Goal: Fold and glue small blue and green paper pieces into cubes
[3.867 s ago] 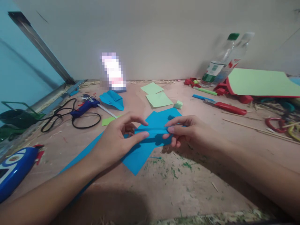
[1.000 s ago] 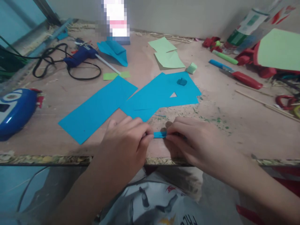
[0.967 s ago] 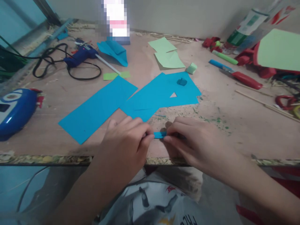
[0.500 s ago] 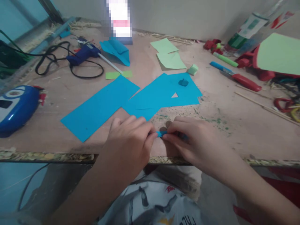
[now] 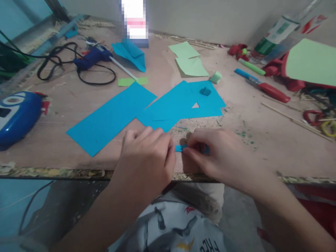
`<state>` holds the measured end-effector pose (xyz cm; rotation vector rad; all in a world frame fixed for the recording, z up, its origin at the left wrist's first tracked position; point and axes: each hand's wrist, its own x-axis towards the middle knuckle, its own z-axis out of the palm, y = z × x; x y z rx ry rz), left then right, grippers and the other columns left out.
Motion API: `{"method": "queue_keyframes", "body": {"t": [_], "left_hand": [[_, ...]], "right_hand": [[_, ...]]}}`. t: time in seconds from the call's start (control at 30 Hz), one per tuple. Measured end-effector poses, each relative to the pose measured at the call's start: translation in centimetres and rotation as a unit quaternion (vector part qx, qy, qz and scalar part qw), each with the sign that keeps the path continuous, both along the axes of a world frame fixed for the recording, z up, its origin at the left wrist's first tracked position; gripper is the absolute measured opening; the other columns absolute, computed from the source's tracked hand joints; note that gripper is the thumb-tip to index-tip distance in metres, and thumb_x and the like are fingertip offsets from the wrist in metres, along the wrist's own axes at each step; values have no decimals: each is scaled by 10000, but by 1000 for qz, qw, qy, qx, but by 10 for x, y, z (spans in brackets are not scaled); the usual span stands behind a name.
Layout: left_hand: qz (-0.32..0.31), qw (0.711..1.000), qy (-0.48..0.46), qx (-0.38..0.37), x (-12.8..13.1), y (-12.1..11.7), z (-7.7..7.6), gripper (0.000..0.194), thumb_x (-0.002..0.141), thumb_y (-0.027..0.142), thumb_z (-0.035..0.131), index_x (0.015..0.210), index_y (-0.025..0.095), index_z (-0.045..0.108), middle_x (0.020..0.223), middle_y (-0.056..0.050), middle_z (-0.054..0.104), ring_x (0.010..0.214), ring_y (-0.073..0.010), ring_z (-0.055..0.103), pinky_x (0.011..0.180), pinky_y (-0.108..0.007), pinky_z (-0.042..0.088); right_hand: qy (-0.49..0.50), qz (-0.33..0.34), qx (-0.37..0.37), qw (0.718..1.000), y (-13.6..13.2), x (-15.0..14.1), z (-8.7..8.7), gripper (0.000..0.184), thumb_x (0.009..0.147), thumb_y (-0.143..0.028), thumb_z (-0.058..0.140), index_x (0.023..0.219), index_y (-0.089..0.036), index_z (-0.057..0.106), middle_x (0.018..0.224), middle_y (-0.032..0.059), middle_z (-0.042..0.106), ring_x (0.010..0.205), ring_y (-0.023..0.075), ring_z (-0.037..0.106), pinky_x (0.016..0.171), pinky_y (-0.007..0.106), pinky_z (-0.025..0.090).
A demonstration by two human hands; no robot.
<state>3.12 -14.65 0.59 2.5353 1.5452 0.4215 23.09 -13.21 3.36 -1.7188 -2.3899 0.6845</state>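
Observation:
Between my hands, close to the table's front edge, is a narrow strip of blue paper [image 5: 179, 148]; only a short middle part shows. My left hand [image 5: 149, 154] is closed over its left end, fingers curled down against the tabletop. My right hand [image 5: 212, 150] pinches the strip's right part between thumb and forefinger, and a bit of blue shows behind the fingers. Just beyond lie flat sheets of blue paper: a long rectangle [image 5: 111, 119] on the left and overlapping pieces [image 5: 170, 105] in the middle, with a small dark blue piece [image 5: 205, 91] on top.
A blue glue gun [image 5: 93, 57] with its cord lies back left, near a folded blue paper [image 5: 131, 56]. Green paper sheets [image 5: 191, 65] lie at the back. On the right are a red-and-blue knife [image 5: 274, 91], thin sticks [image 5: 296, 120] and a bottle [image 5: 275, 35]. A blue device [image 5: 19, 119] sits far left.
My left thumb has drawn in slightly along the strip, and a little more blue shows beside it. My right hand keeps its pinch. The view has shifted slightly.

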Motion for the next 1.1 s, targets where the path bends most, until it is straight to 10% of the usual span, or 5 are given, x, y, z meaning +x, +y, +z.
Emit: {"method": "queue_keyframes", "body": {"t": [0.27,0.5,0.8,1.1], "left_hand": [[22,996,1,83,-9,-8,-2,197,1027,187,550,873,192,672,848,-84,723,839,-301,643,680,-447,421],[-190,965,-61,168,-15,-28,-7,279,1037,40,535,1257,9,703,1237,-160,778,1198,-305,698,1039,-430,571],[-186,968,-10,166,-9,-29,-14,432,1097,341,593,1287,-32,702,1256,-189,775,1170,-338,721,1021,-452,593],[-181,968,-12,171,-8,-27,-15,488,1108,411,568,1276,-30,694,1254,-190,779,1160,-331,713,999,-444,553]], "right_hand": [[-12,55,-28,998,9,3,8,192,965,-252,617,811,-197,719,738,38,728,648,177,607,592,300,329],[-10,93,-26,995,10,9,5,203,998,-272,612,812,-214,668,745,-12,707,670,151,598,585,299,281],[14,124,-7,992,8,14,4,206,1007,-234,625,803,-216,647,735,-17,679,658,145,589,586,282,341],[31,189,170,967,-38,43,-12,345,1063,-173,587,1400,-161,664,1434,118,707,1291,271,647,1046,415,527]]}}
